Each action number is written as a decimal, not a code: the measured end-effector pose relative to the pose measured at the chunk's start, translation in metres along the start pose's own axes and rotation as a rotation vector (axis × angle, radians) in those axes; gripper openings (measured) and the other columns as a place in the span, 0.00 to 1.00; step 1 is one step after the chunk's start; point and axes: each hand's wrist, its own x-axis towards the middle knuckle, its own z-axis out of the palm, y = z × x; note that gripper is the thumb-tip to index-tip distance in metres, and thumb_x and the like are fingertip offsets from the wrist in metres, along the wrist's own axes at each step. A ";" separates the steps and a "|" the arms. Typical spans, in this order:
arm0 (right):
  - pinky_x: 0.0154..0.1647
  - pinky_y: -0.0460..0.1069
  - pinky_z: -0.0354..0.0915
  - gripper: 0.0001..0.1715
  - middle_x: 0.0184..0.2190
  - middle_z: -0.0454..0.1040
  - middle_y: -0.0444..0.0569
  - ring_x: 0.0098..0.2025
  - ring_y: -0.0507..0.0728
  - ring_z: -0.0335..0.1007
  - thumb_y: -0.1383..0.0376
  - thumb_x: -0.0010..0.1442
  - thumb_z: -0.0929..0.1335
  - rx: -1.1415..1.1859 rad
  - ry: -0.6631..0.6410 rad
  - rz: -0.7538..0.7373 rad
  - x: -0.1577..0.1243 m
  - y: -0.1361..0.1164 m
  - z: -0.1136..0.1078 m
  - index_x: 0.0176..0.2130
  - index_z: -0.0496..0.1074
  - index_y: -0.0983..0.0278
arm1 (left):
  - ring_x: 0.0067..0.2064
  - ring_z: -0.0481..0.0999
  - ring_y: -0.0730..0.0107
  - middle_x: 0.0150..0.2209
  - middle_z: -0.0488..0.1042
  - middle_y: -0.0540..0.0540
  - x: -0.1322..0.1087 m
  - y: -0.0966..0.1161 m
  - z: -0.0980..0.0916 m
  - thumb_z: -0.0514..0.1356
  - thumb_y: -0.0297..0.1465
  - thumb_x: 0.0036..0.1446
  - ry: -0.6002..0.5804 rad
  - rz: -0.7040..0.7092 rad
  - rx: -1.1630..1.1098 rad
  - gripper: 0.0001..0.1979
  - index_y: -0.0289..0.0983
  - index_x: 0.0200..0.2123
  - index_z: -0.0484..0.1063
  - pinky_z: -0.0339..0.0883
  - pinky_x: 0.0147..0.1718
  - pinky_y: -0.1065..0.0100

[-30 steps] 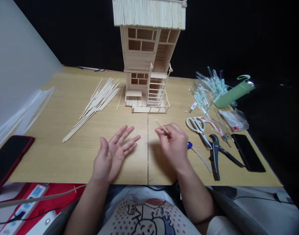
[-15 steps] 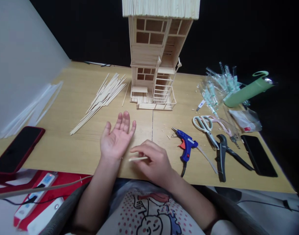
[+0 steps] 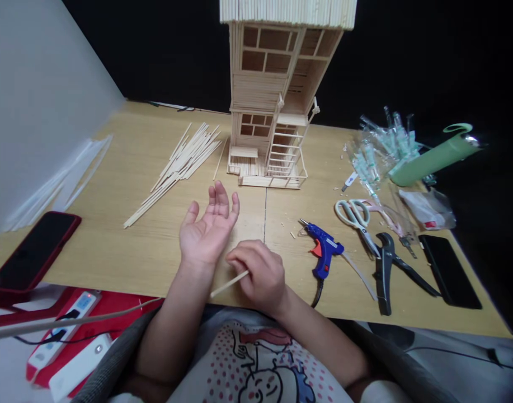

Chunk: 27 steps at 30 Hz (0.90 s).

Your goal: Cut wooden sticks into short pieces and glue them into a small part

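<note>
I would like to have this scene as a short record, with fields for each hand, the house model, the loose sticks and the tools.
Left hand: palm up, fingers slightly curled, holding nothing
Right hand: pinching a short stick
House model: upright near the table's back edge; roof top outside the picture
Loose sticks: piled left of the house model
Glue gun: blue, right of the right hand
Cutting tools: white-handled scissors and black cutter, right of the glue gun

Your worktop (image 3: 113, 179): lt. wood, seamed. On it, L–R: phone (image 3: 36, 249), loose sticks (image 3: 187, 159), stick house (image 3: 260, 89), blue glue gun (image 3: 323, 249), scissors (image 3: 360, 224), blk cutter (image 3: 384, 277), grn bottle (image 3: 434, 159).
</note>
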 end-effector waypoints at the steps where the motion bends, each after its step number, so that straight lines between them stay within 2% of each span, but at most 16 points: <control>1: 0.40 0.48 0.71 0.08 0.35 0.78 0.51 0.39 0.54 0.75 0.73 0.67 0.67 0.020 0.016 0.063 0.003 0.000 -0.004 0.41 0.76 0.64 | 0.46 0.84 0.69 0.42 0.82 0.43 0.000 0.002 0.001 0.36 0.36 0.76 -0.008 0.012 0.006 0.24 0.37 0.48 0.70 0.73 0.56 0.57; 3: 0.40 0.48 0.69 0.07 0.34 0.77 0.49 0.38 0.54 0.73 0.72 0.67 0.67 0.058 0.040 0.217 0.009 0.001 -0.013 0.38 0.75 0.63 | 0.47 0.84 0.71 0.41 0.83 0.44 0.000 0.008 0.003 0.33 0.35 0.76 -0.031 0.041 0.025 0.26 0.37 0.47 0.70 0.73 0.56 0.60; 5: 0.35 0.48 0.65 0.06 0.32 0.74 0.45 0.33 0.53 0.68 0.69 0.67 0.68 0.121 0.030 0.420 0.014 0.001 -0.021 0.35 0.74 0.62 | 0.49 0.83 0.73 0.41 0.83 0.44 -0.001 0.012 0.005 0.31 0.34 0.75 -0.056 0.080 0.068 0.28 0.38 0.46 0.71 0.72 0.57 0.62; 7: 0.30 0.47 0.61 0.07 0.29 0.71 0.43 0.29 0.51 0.63 0.65 0.65 0.70 0.252 -0.020 0.615 0.019 0.000 -0.026 0.34 0.74 0.62 | 0.51 0.82 0.74 0.41 0.83 0.44 -0.002 0.014 0.007 0.29 0.32 0.75 -0.087 0.126 0.139 0.30 0.38 0.45 0.72 0.71 0.58 0.64; 9: 0.28 0.46 0.57 0.08 0.26 0.68 0.41 0.27 0.50 0.59 0.62 0.64 0.71 0.423 -0.069 0.737 0.022 -0.001 -0.027 0.33 0.73 0.63 | 0.53 0.81 0.74 0.42 0.83 0.45 -0.004 0.014 0.008 0.30 0.31 0.74 -0.117 0.163 0.215 0.30 0.39 0.45 0.73 0.70 0.59 0.64; 12: 0.24 0.45 0.52 0.11 0.25 0.65 0.39 0.24 0.48 0.54 0.58 0.62 0.73 0.665 -0.067 0.833 0.026 -0.001 -0.023 0.34 0.73 0.63 | 0.51 0.82 0.73 0.40 0.83 0.47 -0.005 0.014 0.006 0.34 0.32 0.75 -0.133 0.151 0.217 0.26 0.41 0.44 0.73 0.71 0.57 0.64; 15: 0.19 0.44 0.44 0.17 0.25 0.63 0.37 0.20 0.45 0.46 0.54 0.59 0.76 0.916 0.015 0.942 0.031 0.003 -0.025 0.35 0.71 0.63 | 0.41 0.83 0.74 0.36 0.81 0.50 -0.003 0.018 -0.002 0.39 0.35 0.75 -0.094 0.082 0.064 0.20 0.41 0.44 0.70 0.73 0.52 0.66; 18: 0.17 0.43 0.38 0.22 0.27 0.64 0.37 0.18 0.42 0.40 0.53 0.56 0.78 1.116 0.006 1.008 0.036 0.007 -0.033 0.34 0.68 0.63 | 0.33 0.81 0.76 0.33 0.80 0.51 -0.002 0.027 -0.016 0.40 0.38 0.74 -0.044 0.053 -0.096 0.17 0.40 0.43 0.66 0.74 0.45 0.66; 23: 0.16 0.41 0.33 0.24 0.28 0.63 0.36 0.17 0.41 0.35 0.53 0.57 0.77 1.316 -0.029 1.048 0.040 0.011 -0.042 0.32 0.63 0.62 | 0.30 0.78 0.74 0.32 0.78 0.50 -0.004 0.040 -0.042 0.43 0.37 0.73 -0.005 0.068 -0.141 0.15 0.39 0.42 0.65 0.75 0.42 0.63; 27: 0.15 0.41 0.34 0.28 0.22 0.56 0.34 0.18 0.43 0.34 0.52 0.59 0.75 1.339 0.010 1.063 0.038 0.014 -0.044 0.26 0.58 0.62 | 0.30 0.77 0.74 0.30 0.75 0.50 -0.010 0.041 -0.052 0.45 0.35 0.72 0.002 0.059 -0.095 0.13 0.39 0.42 0.66 0.76 0.41 0.62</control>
